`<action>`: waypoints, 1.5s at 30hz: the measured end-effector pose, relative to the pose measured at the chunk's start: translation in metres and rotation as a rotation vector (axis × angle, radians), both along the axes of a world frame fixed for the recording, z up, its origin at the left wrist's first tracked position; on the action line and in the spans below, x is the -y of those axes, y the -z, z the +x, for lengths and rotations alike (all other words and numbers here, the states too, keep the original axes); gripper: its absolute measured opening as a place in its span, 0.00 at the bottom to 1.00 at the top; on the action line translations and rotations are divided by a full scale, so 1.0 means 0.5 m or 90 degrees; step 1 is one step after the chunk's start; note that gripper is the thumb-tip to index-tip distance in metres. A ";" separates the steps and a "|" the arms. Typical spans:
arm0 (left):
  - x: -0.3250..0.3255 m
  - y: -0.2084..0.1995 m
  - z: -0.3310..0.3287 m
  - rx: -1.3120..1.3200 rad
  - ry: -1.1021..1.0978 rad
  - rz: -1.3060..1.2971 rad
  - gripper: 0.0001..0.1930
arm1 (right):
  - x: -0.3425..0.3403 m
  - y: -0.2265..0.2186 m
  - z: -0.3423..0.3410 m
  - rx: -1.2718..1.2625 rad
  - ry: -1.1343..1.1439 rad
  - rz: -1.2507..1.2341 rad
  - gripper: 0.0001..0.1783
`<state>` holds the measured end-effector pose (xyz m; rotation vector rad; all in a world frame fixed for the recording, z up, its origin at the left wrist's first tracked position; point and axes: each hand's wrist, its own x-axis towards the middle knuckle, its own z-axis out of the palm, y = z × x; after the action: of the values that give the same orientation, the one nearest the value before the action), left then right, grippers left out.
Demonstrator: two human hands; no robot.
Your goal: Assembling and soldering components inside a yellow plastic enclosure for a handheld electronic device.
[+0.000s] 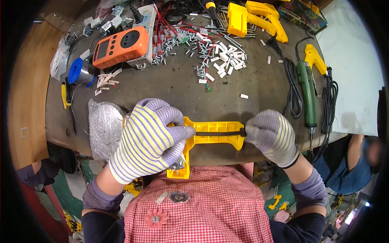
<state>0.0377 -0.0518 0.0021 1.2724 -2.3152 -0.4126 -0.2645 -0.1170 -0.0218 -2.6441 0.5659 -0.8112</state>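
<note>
A yellow plastic tool housing half lies with its ribbed inner side up at the table's near edge. Along its handle runs a black cord, with a thicker black piece at the right end. My left hand, in a striped knit glove, covers the housing's left part, thumb and forefinger closed on the cord there. At the handle's right end, the gloved fingers of my right hand pinch the cord's black end piece. Below my left hand, metal parts show partly in the housing's lower section.
Screws and white blocks lie scattered farther back. An orange meter and solder spool stand at left, above bubble wrap. A green electric screwdriver and coiled black cords are at right, with more yellow housings behind.
</note>
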 end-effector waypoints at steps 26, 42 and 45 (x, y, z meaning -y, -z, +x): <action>-0.002 -0.002 0.008 -0.138 -0.062 0.017 0.13 | 0.046 -0.079 0.177 -0.249 0.054 0.516 0.16; -0.013 0.016 0.014 -0.280 -0.132 -0.078 0.11 | 0.065 -0.067 0.191 -0.400 0.080 0.616 0.19; -0.054 0.007 0.025 -0.232 -0.203 -0.191 0.12 | 0.037 -0.065 0.174 -0.279 0.092 0.403 0.17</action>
<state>0.0501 -0.0247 -0.0013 1.2647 -1.7584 -0.1620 -0.1775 -0.1354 0.0108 -2.1870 0.9485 -0.0372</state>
